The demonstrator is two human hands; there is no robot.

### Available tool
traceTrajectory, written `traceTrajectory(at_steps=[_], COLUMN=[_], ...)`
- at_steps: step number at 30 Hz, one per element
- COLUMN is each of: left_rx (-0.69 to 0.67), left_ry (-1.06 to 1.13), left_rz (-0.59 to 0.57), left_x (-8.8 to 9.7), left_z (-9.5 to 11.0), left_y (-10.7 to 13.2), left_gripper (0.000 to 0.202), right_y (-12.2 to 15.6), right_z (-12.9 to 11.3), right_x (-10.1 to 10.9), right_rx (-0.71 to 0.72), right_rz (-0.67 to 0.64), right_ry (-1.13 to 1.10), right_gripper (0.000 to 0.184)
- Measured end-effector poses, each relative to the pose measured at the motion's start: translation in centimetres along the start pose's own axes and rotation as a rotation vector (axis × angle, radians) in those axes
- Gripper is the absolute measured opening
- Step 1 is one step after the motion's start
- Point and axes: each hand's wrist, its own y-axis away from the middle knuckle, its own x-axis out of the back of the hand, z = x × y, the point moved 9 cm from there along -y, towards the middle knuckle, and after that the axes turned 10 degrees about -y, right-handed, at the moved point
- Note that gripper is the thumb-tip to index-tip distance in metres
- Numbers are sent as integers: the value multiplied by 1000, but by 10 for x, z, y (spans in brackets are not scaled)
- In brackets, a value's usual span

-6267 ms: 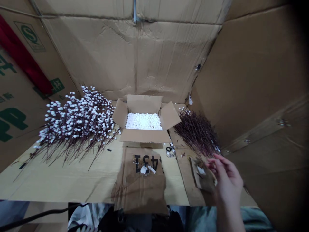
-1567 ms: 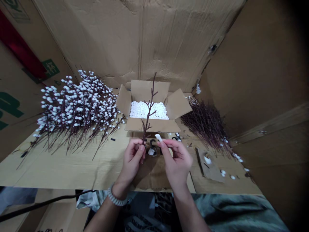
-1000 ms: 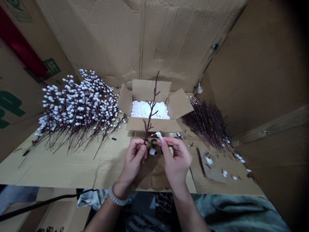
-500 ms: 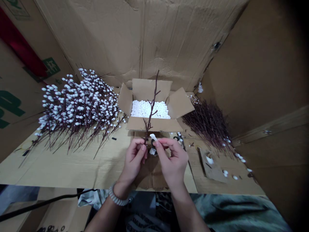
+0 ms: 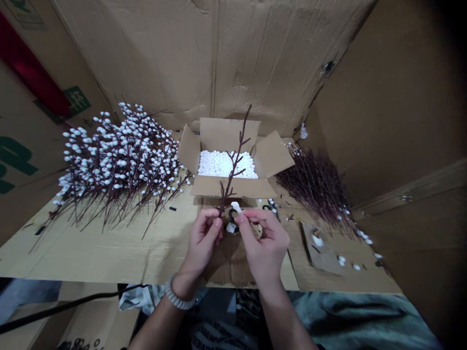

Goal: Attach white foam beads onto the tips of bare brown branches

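My left hand (image 5: 205, 234) pinches the lower end of a bare brown artificial branch (image 5: 233, 167), which leans up and to the right in front of the open box. Just to its right, my right hand (image 5: 263, 238) is closed, thumb against forefinger, on a small white piece (image 5: 236, 206) whose exact kind I cannot make out. The white piece and the branch are apart. Behind both hands stands an open cardboard box (image 5: 233, 187) full of white foam balls (image 5: 215, 164). Between the hands a white lump (image 5: 231, 227) with something dark around it lies on the table.
On the left lies a heap of branches with white berries (image 5: 124, 150). A bundle of bare brown branches (image 5: 317, 187) lies on the right, near a cardboard scrap (image 5: 323, 250) and loose white balls (image 5: 356, 267). Cardboard walls (image 5: 164, 63) surround the table (image 5: 109, 257).
The branch has tilted further to the right in my left hand. My right hand has shifted slightly right with the white piece, away from the stem.
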Motion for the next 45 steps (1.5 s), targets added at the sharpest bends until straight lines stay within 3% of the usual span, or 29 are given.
traceTrajectory(at_steps=[7, 11, 20, 29, 45], left_rx=[-6, -13, -57, -78, -69], left_ry=[-50, -76, -149, -169, -164], left_rz=[8, 8, -11, -14, -7], left_x=[1, 1, -2, -2, -2], left_z=[0, 2, 7, 9, 8], left_y=[-1, -1, -1, -2, -2], left_gripper=[20, 20, 15, 13, 15], right_y=[-5, -4, -9, -13, -6], right_z=[10, 8, 7, 5, 5], right_x=[7, 4, 6, 0, 11], right_rx=[-78, -90, -8, -8, -3], right_rz=[63, 32, 56, -20, 61], right_ry=[-55, -74, 77, 64, 41], right_gripper=[5, 6, 7, 8, 9])
